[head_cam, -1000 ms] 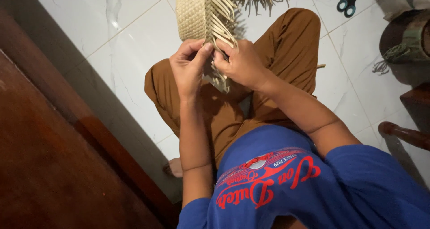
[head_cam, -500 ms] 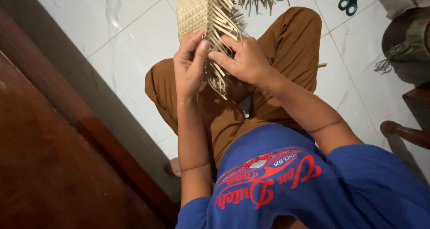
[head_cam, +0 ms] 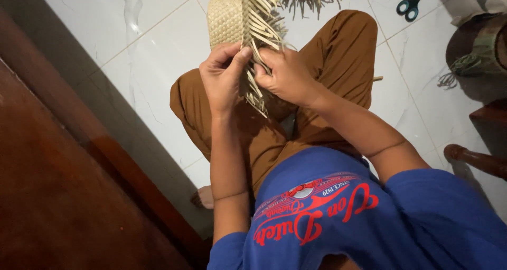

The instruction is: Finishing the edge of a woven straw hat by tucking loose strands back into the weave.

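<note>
Head view looks down on a seated person weaving a pale woven mat [head_cam: 228, 17] held at 12 o'clock above the knees. Left hand [head_cam: 222, 80] pinches the loose strips [head_cam: 259, 64] along the unfinished edge; right hand [head_cam: 288, 74] closes on the same strands from 3 o'clock, though which strip it grips is probably hidden. Good work here means keeping each strip flat, taut and snug against its neighbour. Scissors [head_cam: 411, 3] lie at 1 o'clock on the white floor tiles [head_cam: 132, 53].

Landmark: woven mat [head_cam: 227, 19]. Left of it, white tile floor [head_cam: 132, 53] open as far as the dark wooden edge [head_cam: 68, 143]. Right of it, loose strips [head_cam: 266, 27] jut out; beyond them scissors [head_cam: 411, 5] and a dark bundle [head_cam: 475, 50] occupy floor. Below it, bent knees [head_cam: 338, 58] block passage.
</note>
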